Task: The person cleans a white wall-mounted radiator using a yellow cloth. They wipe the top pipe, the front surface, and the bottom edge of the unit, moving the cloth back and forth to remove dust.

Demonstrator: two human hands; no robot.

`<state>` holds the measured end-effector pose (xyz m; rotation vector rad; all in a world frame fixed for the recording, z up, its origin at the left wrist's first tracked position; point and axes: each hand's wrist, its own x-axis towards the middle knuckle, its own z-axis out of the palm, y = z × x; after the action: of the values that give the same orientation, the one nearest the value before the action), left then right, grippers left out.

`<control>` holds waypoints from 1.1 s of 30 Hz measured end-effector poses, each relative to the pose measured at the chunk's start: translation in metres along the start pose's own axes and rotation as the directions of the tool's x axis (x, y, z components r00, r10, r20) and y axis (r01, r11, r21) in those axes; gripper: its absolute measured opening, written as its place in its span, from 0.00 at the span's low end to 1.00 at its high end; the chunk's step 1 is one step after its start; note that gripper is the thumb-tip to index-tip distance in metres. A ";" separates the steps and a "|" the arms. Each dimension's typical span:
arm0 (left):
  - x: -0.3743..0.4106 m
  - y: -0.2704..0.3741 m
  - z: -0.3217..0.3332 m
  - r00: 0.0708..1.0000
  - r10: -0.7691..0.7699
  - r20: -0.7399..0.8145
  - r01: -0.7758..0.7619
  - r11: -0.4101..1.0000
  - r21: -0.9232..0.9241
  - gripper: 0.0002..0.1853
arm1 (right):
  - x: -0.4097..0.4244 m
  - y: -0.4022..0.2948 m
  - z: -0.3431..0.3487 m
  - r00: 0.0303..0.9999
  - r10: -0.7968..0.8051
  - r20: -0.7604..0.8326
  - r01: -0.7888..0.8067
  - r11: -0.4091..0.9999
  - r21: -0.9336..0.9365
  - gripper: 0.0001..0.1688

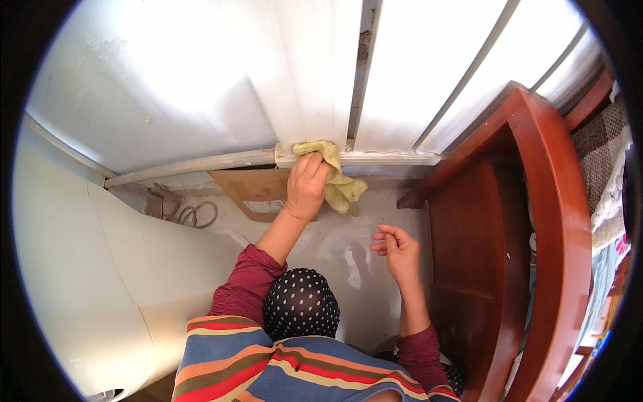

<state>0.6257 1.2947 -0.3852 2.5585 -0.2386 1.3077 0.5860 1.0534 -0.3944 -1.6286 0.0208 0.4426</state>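
My left hand (306, 187) grips a yellow-green cloth (342, 182) and presses it against the lower end of a white radiator (314, 90). Part of the cloth hangs loose to the right of my fingers. Over the pale floor (346, 301), my right hand (399, 249) is held in the air with bent, slightly parted fingers and nothing in it. Behind my left wrist a cardboard box (261, 191) with a white label leans at the wall, partly covered by the hand.
A reddish-brown wooden furniture frame (557, 151) stands close on the right. To the left is a large glossy cream appliance or cabinet (100, 251), with a coiled cable (198, 215) behind it. A pipe (201, 163) runs along the wall to the radiator. My polka-dot-covered knee (301, 304) is bent below.
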 end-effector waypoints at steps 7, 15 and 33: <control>-0.023 -0.021 -0.025 0.963 -0.242 -0.120 0.252 0.965 0.076 0.09 | -0.005 -0.003 0.001 0.999 -0.054 0.009 0.054 0.998 -0.037 0.13; -0.008 -0.090 -0.054 0.786 -0.611 -0.088 0.600 0.790 -0.128 0.12 | -0.004 -0.005 0.010 0.996 -0.070 0.051 0.068 0.997 0.025 0.13; -0.008 -0.035 -0.062 0.834 -0.481 0.269 0.335 0.830 0.447 0.11 | -0.010 -0.001 0.019 0.986 -0.082 0.145 0.084 0.996 -0.005 0.14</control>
<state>0.5823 1.3466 -0.3621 2.9343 0.5474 0.7509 0.5718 1.0688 -0.3913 -1.5984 -0.1580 0.4964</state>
